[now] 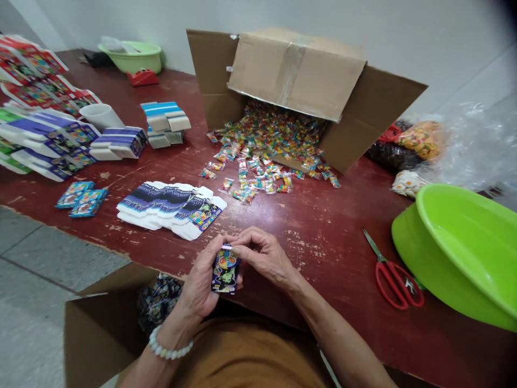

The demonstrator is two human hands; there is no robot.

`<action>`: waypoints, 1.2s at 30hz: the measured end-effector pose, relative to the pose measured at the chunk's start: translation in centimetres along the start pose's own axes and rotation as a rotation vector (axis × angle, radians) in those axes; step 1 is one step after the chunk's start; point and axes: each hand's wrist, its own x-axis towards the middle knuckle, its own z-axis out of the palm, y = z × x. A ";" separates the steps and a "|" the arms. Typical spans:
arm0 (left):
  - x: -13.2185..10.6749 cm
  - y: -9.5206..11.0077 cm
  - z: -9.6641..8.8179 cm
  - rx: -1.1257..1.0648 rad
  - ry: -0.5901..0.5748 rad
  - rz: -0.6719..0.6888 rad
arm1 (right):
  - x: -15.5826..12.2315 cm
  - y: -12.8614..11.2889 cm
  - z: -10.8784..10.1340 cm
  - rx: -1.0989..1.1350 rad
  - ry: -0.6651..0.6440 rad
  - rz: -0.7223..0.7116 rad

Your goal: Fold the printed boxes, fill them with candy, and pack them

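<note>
The small box (225, 272), long axis pointing forward, is clasped by the left hand (201, 280), its far end pinched between the fingers of the right hand (266, 256).

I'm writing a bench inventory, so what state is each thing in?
Small box: held by left hand, right hand at its top
Fanned cartons: flattened, overlapping
Two blue boxes: lying flat
Large carton: open, flaps spread
Candies: wrapped, spilling out
Scissors: apparently closed
Large green basin: uncovered
Lower carton: open, holding dark packets
</note>
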 end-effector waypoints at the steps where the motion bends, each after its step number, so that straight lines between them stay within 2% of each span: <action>1: 0.1 0.0 0.0 -0.004 -0.001 0.006 | 0.0 0.0 0.2 0.006 0.012 0.018; 6: 0.0 0.2 0.6 -0.060 0.028 0.054 | 0.7 -0.6 0.7 0.104 0.059 0.168; 9: -0.1 0.2 0.6 -0.036 0.011 0.032 | 1.3 -1.1 0.7 0.200 0.070 0.287; 15: 0.1 -0.1 -0.2 0.060 0.004 0.047 | 1.7 -1.1 0.7 0.252 0.052 0.290; 17: 0.2 0.0 -0.3 0.085 0.001 0.049 | 1.7 -1.1 0.4 0.204 -0.004 0.249; 20: 0.2 0.2 -0.2 0.053 0.012 0.043 | 1.2 -1.2 0.0 0.019 -0.091 0.085; 24: 0.6 0.6 0.1 -0.081 0.095 0.032 | -0.2 -1.5 0.2 -0.470 -0.136 -0.159; 28: 1.1 0.2 -0.4 -0.120 0.198 0.066 | -1.3 -1.1 1.6 -0.852 -0.205 -0.263; 32: 1.1 -0.4 -0.8 -0.102 0.156 0.119 | -1.0 -0.1 2.8 -0.954 -0.193 -0.321; 36: 0.2 0.1 -0.8 -0.129 0.231 0.014 | -0.2 0.8 3.9 -0.849 -0.199 -0.365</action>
